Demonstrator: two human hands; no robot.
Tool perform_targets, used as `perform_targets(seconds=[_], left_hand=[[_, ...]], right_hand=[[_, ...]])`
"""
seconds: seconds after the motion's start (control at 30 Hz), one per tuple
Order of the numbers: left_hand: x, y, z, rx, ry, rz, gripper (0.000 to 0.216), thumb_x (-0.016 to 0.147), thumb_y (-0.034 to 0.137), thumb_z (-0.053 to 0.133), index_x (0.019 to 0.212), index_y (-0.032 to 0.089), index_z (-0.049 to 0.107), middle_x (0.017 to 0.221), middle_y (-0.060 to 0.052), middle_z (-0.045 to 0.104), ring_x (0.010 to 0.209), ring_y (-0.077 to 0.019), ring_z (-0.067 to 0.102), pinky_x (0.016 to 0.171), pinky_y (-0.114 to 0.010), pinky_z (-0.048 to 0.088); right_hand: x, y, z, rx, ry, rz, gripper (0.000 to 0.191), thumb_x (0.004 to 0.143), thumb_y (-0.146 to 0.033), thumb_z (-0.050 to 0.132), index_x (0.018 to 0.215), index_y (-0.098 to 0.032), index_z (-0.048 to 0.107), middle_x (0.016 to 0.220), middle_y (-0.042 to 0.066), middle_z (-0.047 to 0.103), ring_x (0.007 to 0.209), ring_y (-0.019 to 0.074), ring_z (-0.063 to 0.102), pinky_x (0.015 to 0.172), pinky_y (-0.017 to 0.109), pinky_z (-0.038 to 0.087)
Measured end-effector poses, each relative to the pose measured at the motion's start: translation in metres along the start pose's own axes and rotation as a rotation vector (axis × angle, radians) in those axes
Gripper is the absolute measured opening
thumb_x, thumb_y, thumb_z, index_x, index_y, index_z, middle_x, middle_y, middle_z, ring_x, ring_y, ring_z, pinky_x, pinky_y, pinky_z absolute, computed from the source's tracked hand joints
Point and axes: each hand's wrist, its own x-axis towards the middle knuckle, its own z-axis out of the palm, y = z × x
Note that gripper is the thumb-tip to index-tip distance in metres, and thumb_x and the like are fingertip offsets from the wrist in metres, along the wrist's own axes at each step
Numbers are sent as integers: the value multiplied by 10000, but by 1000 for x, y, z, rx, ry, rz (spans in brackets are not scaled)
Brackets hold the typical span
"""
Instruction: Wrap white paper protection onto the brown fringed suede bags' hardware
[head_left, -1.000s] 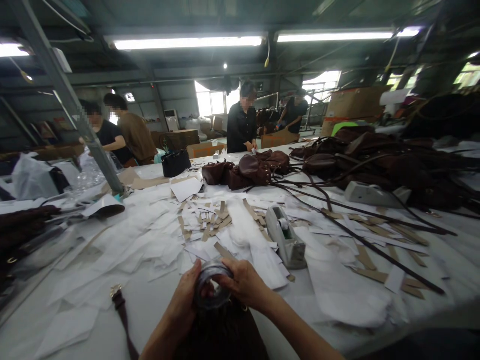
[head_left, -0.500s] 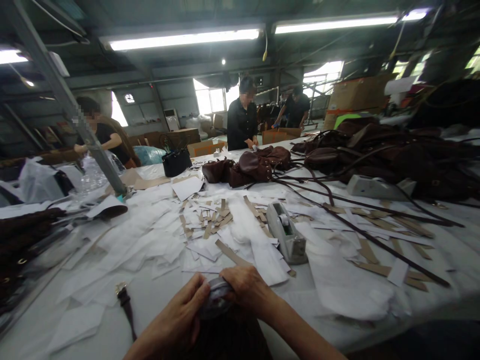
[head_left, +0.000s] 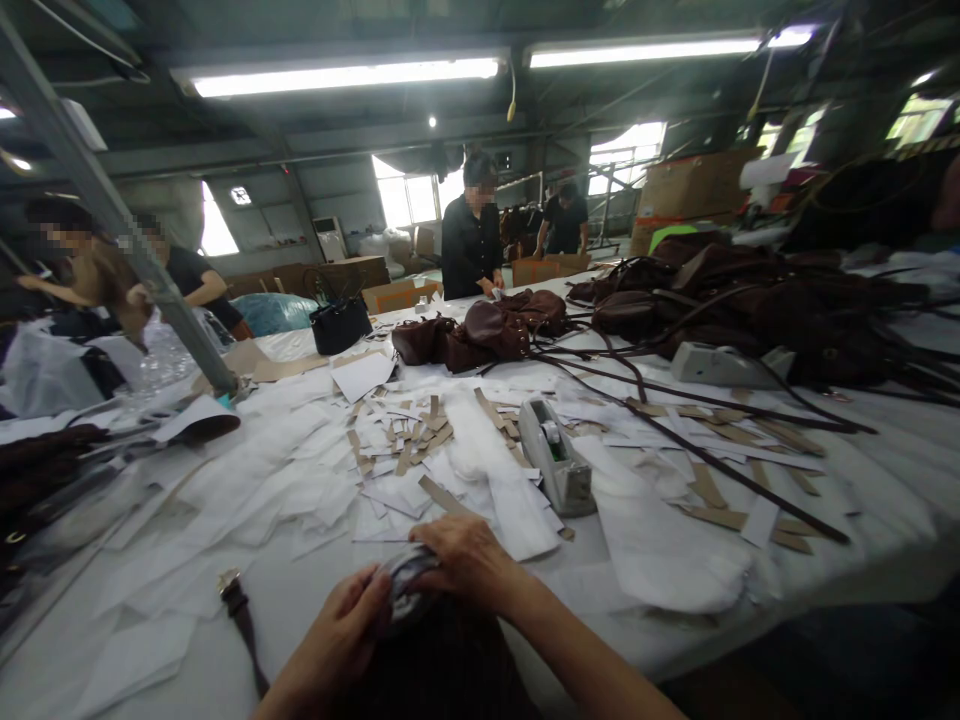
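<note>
Both my hands meet at the table's near edge over a dark brown bag [head_left: 442, 670]. My left hand [head_left: 337, 640] and my right hand [head_left: 465, 560] are closed on a crumpled clear plastic wrap [head_left: 405, 585] held between them on top of the bag. A brown strap with a metal buckle [head_left: 238, 610] lies on the table to the left of my left hand.
A grey tape dispenser [head_left: 555, 455] stands beyond my right hand among white paper sheets [head_left: 300, 470] and brown card strips [head_left: 420, 440]. Brown bags [head_left: 480, 335] and long straps [head_left: 712, 460] pile up at the back right. Several people work at the far side.
The clear plastic, a round open ring a second ago, is now squashed flat between my hands. My hands have come lower and closer together, and the view has shifted slightly right.
</note>
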Motion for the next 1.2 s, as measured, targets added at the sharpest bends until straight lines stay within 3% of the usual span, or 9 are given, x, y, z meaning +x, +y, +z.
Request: perform_targets(seconds=[0.1,0.27,0.43,0.53,0.63,0.77,0.93,1.13,1.2], left_hand=[[3,-4,-17,-167,-50,-119,416,711,565,687,652,184,533,480,82,406,288,1,161,249,-128,150],[7,-13,-37,-380,-43,-145,437,642,512,785,729,163,536,587,88,495,301,42,193,265,-77,150],[9,-16,-27,-239,-107,-144,422,694,540,733,739,160,554,508,82,483,264,26,227,251,-90,165],[4,-14,-20,-140,-57,-126,430,685,554,731,813,172,580,454,100,437,261,15,234,257,-88,180],[-2,-13,-17,-88,-47,-124,466,672,610,705,750,174,560,419,109,395,249,5,239,251,-97,192],[-6,-16,-18,-25,-64,-129,506,677,658,661,821,182,566,398,107,414,220,-34,291,236,-130,230],[-8,-22,-26,40,-114,-164,514,784,653,536,957,172,587,379,79,459,255,-74,376,273,-140,247],[-11,-25,-34,-16,-177,-157,490,767,580,625,1037,175,572,618,17,629,323,-83,492,308,-155,323],[-12,-25,-32,-35,-138,-122,473,780,560,627,1043,172,566,543,43,589,299,-68,462,301,-139,302]], right_hand=[[-4,13,-18,163,231,173,654,800,-620,555,1252,-151,498,1045,115,662,973,240,613,869,365,462],[-20,12,-40,312,468,359,467,951,-503,348,1205,-160,537,988,96,669,924,197,622,848,334,466],[-2,-26,-32,125,281,38,474,925,-542,390,1195,-184,544,1133,103,654,1061,225,575,923,384,414],[16,-46,-10,-29,112,-99,547,846,-659,417,1061,-189,596,972,81,688,912,221,615,824,356,441],[24,-54,17,-122,84,-68,584,809,-722,372,841,-185,603,782,58,670,713,194,615,656,303,443],[20,-51,38,-122,145,-67,581,812,-721,361,810,-185,585,744,45,666,686,189,621,637,297,444],[13,-47,34,-101,96,-133,542,836,-687,397,823,-182,594,734,30,663,688,180,617,640,296,446],[10,-53,28,-107,-54,-120,508,842,-674,399,887,-214,609,797,32,677,723,201,617,672,317,451],[13,-54,26,-23,-63,-98,495,818,-680,441,901,-225,618,810,37,682,752,211,622,701,315,462]])
